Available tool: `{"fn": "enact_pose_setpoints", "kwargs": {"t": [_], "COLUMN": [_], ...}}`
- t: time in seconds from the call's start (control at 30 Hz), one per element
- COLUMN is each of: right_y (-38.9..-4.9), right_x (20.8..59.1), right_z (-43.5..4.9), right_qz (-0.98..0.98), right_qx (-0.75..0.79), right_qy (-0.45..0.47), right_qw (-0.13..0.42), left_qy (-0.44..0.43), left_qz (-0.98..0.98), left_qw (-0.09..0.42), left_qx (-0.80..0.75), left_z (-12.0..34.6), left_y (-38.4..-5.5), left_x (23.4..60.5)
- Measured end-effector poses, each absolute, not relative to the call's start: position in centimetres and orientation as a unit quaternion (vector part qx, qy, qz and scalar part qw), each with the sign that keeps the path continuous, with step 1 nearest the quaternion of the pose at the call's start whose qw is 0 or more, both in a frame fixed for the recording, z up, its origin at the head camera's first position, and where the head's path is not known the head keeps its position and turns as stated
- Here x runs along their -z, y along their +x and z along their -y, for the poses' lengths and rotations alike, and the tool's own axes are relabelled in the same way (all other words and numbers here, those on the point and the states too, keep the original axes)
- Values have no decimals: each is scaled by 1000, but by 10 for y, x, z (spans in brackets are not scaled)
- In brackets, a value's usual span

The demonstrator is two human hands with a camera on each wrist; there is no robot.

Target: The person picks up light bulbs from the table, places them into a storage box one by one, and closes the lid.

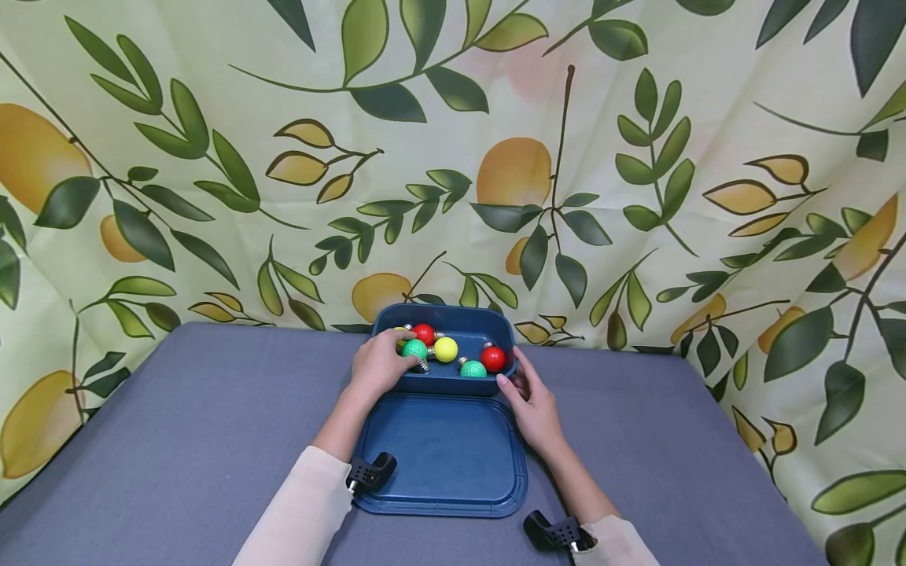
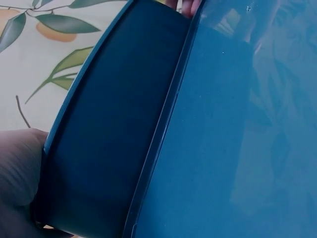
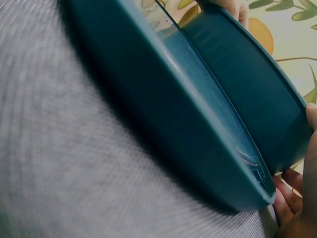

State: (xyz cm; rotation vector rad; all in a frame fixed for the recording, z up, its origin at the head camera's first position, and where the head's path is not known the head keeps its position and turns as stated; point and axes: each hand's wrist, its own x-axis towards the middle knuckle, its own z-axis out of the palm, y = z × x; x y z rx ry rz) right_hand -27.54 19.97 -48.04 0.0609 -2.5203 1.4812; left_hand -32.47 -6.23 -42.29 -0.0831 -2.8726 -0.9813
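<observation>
A dark blue box [image 1: 442, 385] holds several small light bulbs with metal screw bases. My left hand [image 1: 381, 363] reaches over its left end, thumb and fingers around a green bulb [image 1: 414, 349]. Close to those fingers lie a red bulb [image 1: 423, 334] and a yellow bulb [image 1: 446, 350]; another yellow one is partly hidden under them. My right hand [image 1: 532, 401] grips the box's right front corner, thumb at the rim and fingers along the side. Near it, inside, are a red bulb [image 1: 493, 358] and a green bulb [image 1: 473, 369]. In the left wrist view the box wall hides the left fingertips.
Directly in front of the box lies a matching blue lid [image 1: 442, 456], its rim close against the box's front wall. Both stand on a grey cloth-covered table [image 1: 233, 417]. A leaf-and-fruit patterned curtain [image 1: 439, 141] hangs right behind the box.
</observation>
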Motion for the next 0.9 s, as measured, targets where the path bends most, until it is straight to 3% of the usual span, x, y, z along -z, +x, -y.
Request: {"fn": "enact_pose_setpoints", "kwargs": {"t": [0.9], "right_y": [-274], "right_x": [478], "right_z": [-199], "right_qz": [860], "right_qx": [-499], "right_qy": [21], "right_qw": [106], "left_qy": [-40], "left_qz": [942], "left_qw": [67], "left_qx": [326], "left_z": [63], "left_y": [-324], "left_x": [424]}}
